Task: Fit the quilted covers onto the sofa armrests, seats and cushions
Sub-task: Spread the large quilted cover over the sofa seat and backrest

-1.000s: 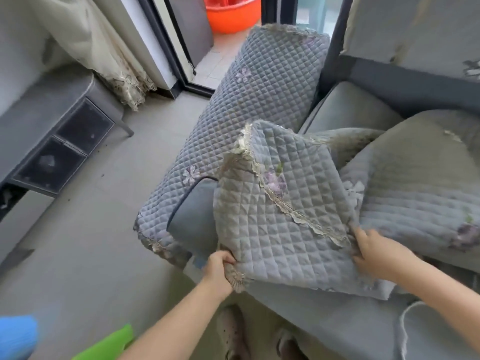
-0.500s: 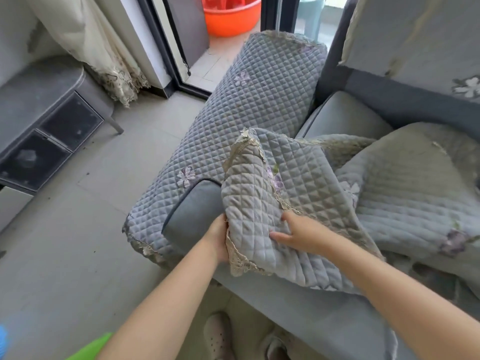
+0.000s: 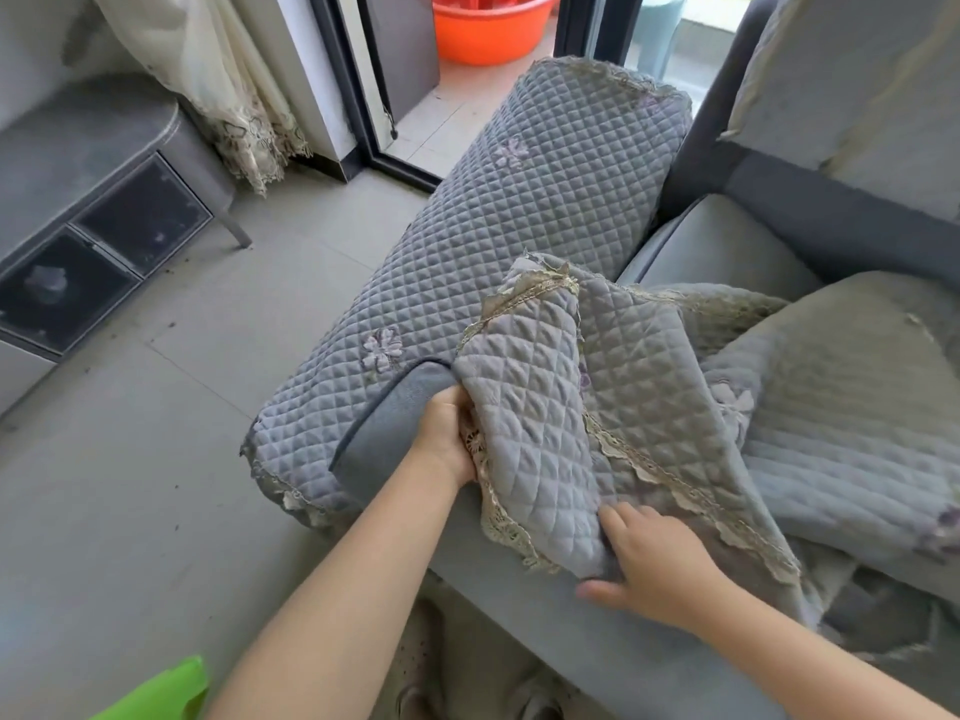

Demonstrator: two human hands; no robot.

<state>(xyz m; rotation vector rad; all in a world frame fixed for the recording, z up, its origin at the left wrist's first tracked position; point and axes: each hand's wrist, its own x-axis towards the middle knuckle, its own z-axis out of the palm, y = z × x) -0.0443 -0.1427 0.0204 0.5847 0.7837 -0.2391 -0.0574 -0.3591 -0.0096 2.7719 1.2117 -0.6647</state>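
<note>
the left hand (image 3: 445,433) is curled round the near-left edge of a loose quilted cover (image 3: 571,418), gripping the lace-trimmed hem right where it meets the front of the sofa armrest (image 3: 400,428); the fingers are tucked behind the fabric and mostly hidden. the right hand (image 3: 649,563) pinches the cover's near fold, thumb on top of the quilting and the other fingers curled underneath it, at the near edge of the sofa seat (image 3: 597,636). the loose cover stands bunched and folded over itself, with its lace border (image 3: 670,475) running diagonally down to the right, lying on the seat just right of the armrest. the armrest already wears its own fitted cover (image 3: 498,220), grey with small stitched flowers, reaching to the far end. a second rumpled quilted piece (image 3: 852,418) lies on the right of the seat, touching the held one. at far left a curtain (image 3: 218,80) hangs by a low grey cabinet (image 3: 93,200), and an orange basin (image 3: 488,28) sits beyond the doorway
</note>
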